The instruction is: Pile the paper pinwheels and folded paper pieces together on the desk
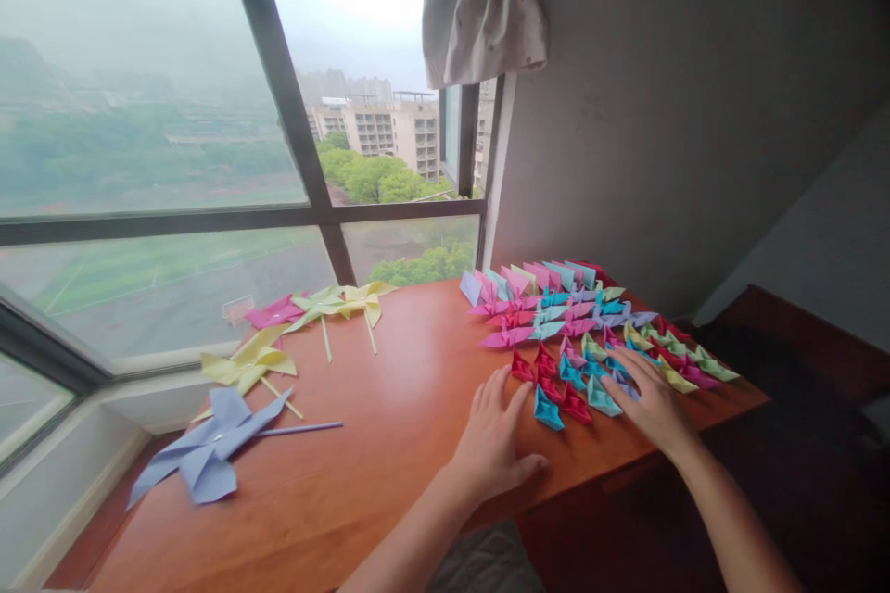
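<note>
My left hand [495, 434] lies flat and open on the wooden table [389, 445], fingers spread, just left of a spread of folded paper pieces [577, 334] in pink, red, teal, purple and yellow-green. My right hand [648, 400] rests palm down with fingers apart on the near edge of that spread, fingertips touching teal and blue pieces. A blue folded piece [548, 410] and a red one [576, 405] lie between the two hands. Neither hand holds anything.
Several paper pinwheels on sticks lie on the table's left side: a lavender one [205, 454], a yellow one [250, 359], a pink one [276, 310], a pale green-yellow pair [344, 301]. A large window [209, 157] stands behind. Grey wall at right, curtain [487, 0] above.
</note>
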### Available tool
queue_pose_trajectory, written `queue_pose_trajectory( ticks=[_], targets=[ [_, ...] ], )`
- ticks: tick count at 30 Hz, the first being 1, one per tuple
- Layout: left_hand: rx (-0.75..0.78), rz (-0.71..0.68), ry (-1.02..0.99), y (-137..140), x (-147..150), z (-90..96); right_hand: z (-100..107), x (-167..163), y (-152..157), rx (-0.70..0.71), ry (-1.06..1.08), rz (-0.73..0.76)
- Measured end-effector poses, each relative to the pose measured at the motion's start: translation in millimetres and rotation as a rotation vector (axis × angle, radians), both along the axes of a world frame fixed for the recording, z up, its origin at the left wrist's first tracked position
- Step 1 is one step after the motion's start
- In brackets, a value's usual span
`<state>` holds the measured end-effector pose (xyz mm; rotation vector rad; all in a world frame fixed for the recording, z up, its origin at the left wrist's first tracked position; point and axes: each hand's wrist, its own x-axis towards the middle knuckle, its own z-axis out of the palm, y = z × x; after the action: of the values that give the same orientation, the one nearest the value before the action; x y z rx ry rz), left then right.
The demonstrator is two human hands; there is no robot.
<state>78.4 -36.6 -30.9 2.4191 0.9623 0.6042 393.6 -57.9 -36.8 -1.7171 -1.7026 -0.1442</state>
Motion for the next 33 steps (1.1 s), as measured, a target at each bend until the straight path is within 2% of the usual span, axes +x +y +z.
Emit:
queue_pose_trajectory(
  ticks=[4,8,13,16,19,22,25,28,33],
  targets=[
    [0.0,0.018,0.037,16.7,32.3,1.4,-15.2,5.6,16.5,-0.027,-0.099,-0.047],
    [0.01,0.037,0.036,24.2,45.4,-1.1,-22.8,-8.7,17.6,-0.119,-0.066,0.007],
    [0.026,0.009,0.035,24.2,44.5,-1.6,-7.9,-42.6,4.7,-0.199,0.071,0.134],
    [0.034,0.006,0.029,23.3,43.4,-0.4,5.5,-49.3,-2.1,-0.205,0.146,0.2],
    [0.042,0.004,0.02,23.1,43.3,-0.4,13.2,-37.3,-5.4,-0.092,0.219,0.157],
    [0.04,0.006,0.02,23.5,43.6,-1.0,9.9,-11.4,-4.6,-0.032,0.28,0.074],
    [0.029,0.018,0.012,24.5,44.0,-2.0,-2.9,15.9,2.3,-0.144,0.414,0.042],
    [0.013,0.033,-0.007,26.5,45.5,-3.3,-13.4,31.6,15.0,-0.258,0.559,0.081],
    [0.014,0.028,0.026,31.3,53.2,-4.4,-9.1,19.7,36.9,-0.329,0.493,0.208]
  ],
)
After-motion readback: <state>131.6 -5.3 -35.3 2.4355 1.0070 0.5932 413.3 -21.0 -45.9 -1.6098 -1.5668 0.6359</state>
